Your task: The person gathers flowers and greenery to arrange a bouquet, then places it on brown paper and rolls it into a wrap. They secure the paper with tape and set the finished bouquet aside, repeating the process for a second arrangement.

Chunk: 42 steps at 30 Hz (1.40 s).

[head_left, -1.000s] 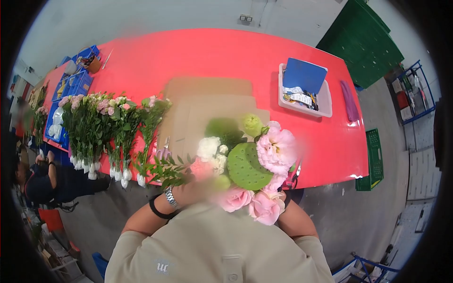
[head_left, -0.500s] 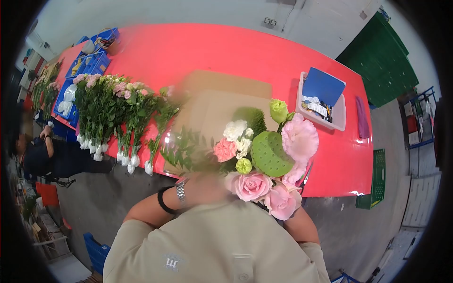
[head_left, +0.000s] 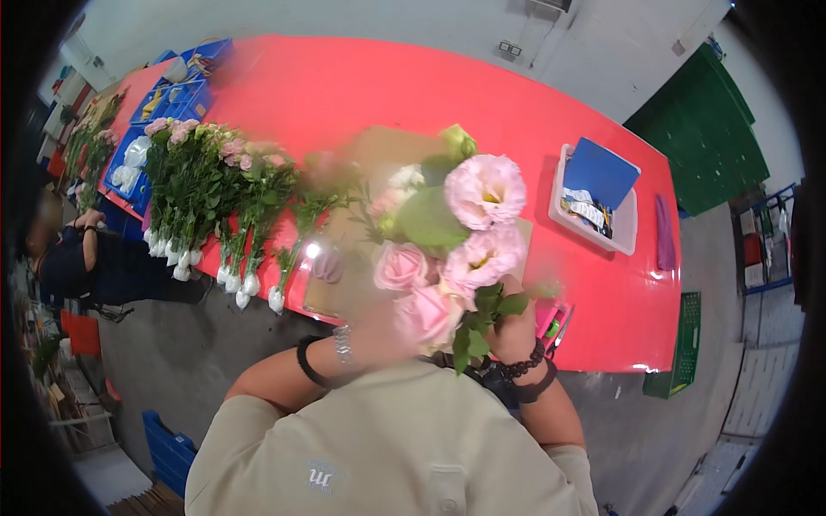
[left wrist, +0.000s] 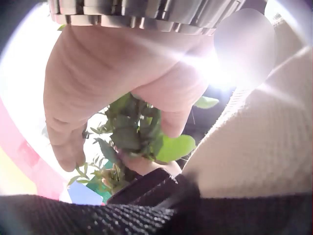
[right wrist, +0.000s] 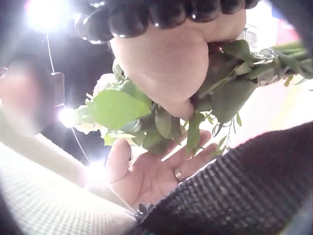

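Note:
A mixed bouquet (head_left: 460, 245) of pink roses, ruffled pink blooms and a blurred green lotus pod (head_left: 426, 217) is held in front of the shirt. My right hand (head_left: 516, 334), with a beaded bracelet, grips its stems just under the leaves. Bundled stems (right wrist: 288, 58) run out beyond that hand in the right wrist view. The left hand (head_left: 379, 331), blurred in the head view, is on the bouquet's other side. In the right wrist view its palm and spread fingers (right wrist: 186, 169) lie close to the leaves, the thumb standing apart.
Bunches of pink flowers (head_left: 215, 198) with white-wrapped stem ends line the left of the red table (head_left: 387, 77). Brown cardboard (head_left: 387, 146) lies behind the bouquet. A white bin (head_left: 594, 232) stands right, scissors (head_left: 564, 327) near the front edge. Another person (head_left: 95, 267) is at far left.
The bouquet has turned and tilted: the lotus pod has gone left, a second ruffled bloom and side leaves show, and my right hand has come into sight. The head view has shifted slightly.

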Each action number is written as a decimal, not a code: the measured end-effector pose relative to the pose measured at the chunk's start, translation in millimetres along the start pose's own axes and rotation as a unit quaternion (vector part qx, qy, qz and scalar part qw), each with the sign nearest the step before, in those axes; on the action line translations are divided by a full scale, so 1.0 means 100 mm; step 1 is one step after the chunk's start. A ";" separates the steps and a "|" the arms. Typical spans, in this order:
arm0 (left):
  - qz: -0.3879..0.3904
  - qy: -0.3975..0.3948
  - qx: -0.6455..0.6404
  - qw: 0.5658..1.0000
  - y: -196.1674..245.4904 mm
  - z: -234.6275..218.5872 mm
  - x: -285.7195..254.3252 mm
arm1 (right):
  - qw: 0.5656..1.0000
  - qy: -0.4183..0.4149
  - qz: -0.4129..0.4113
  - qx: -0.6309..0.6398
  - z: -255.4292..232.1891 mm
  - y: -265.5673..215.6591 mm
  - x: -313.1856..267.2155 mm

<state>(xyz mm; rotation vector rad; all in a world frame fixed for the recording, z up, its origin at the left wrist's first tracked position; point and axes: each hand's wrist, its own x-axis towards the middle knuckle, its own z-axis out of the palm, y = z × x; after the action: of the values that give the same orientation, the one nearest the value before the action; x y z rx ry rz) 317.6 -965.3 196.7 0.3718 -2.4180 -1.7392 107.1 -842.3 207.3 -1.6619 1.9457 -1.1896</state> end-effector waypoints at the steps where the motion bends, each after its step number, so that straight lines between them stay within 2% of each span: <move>1: 0.033 0.039 0.072 0.996 -0.19 0.11 -0.04 | 1.000 0.002 -0.001 -0.008 0.00 -0.06 0.04; 2: 0.059 0.083 0.146 0.984 -0.38 0.22 -0.08 | 1.000 0.003 -0.002 -0.015 0.01 -0.11 0.06; 4: 0.037 0.109 -0.060 0.992 -0.09 0.14 -0.11 | 0.998 0.007 -0.031 -0.056 0.03 -0.19 0.13; 6: 0.047 0.124 -0.232 0.964 0.33 -0.03 -0.10 | 0.989 0.012 -0.084 -0.121 0.02 -0.27 0.19; 8: 0.077 0.120 -0.154 0.978 0.26 -0.08 -0.12 | 0.979 0.034 -0.108 -0.172 0.02 -0.40 0.24; 9: 0.087 0.134 -0.161 0.974 0.06 -0.02 -0.09 | 0.972 0.046 -0.120 -0.196 0.04 -0.47 0.26; 10: 0.066 0.131 -0.219 0.965 0.09 -0.05 -0.09 | 0.968 0.043 -0.130 -0.210 0.06 -0.53 0.28; 12: 0.026 0.123 -0.333 0.935 0.16 -0.14 -0.05 | 0.959 0.041 -0.149 -0.239 0.08 -0.63 0.31; 16: 0.027 0.133 -0.583 0.801 0.07 -0.06 -0.02 | 0.956 -0.016 -0.168 -0.240 0.08 -0.72 0.35; 17: 0.032 0.140 -0.581 0.801 0.04 -0.08 -0.02 | 0.961 -0.032 -0.163 -0.222 0.02 -0.78 0.36; 20: 0.011 0.067 -0.660 0.748 0.12 -0.23 -0.08 | 0.971 -0.067 -0.147 -0.175 -0.19 -0.94 0.38; 23: 0.019 0.100 -0.631 0.769 0.25 -0.31 -0.12 | 0.978 -0.067 -0.125 -0.151 -0.40 -0.83 0.26; 26: -0.011 0.102 -0.639 0.762 0.30 -0.33 -0.17 | 0.988 -0.125 -0.034 -0.082 -0.44 -0.49 0.06; 27: -0.028 0.098 -0.647 0.756 0.32 -0.34 -0.18 | 0.985 -0.153 -0.025 -0.080 -0.47 -0.53 0.06; 30: -0.034 0.115 -0.608 0.785 0.34 -0.34 -0.17 | 0.983 -0.180 0.043 -0.004 -0.41 -0.50 -0.03; 33: -0.030 0.094 -0.577 0.811 0.32 -0.37 -0.16 | 0.975 -0.203 0.026 -0.086 -0.45 -0.48 -0.11; 36: -0.042 0.110 -0.536 0.836 0.38 -0.40 -0.17 | 0.982 -0.175 0.016 -0.075 -0.43 -0.53 -0.10; 42: -0.024 0.099 -0.512 0.853 0.34 -0.40 -0.21 | 0.983 -0.171 0.017 -0.057 -0.46 -0.58 -0.11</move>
<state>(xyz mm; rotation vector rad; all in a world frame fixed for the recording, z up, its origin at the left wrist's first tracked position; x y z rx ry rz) 343.4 -985.3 242.5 0.4109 -1.0675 -2.5142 116.4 -813.7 275.8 -1.7464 1.8422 -0.7321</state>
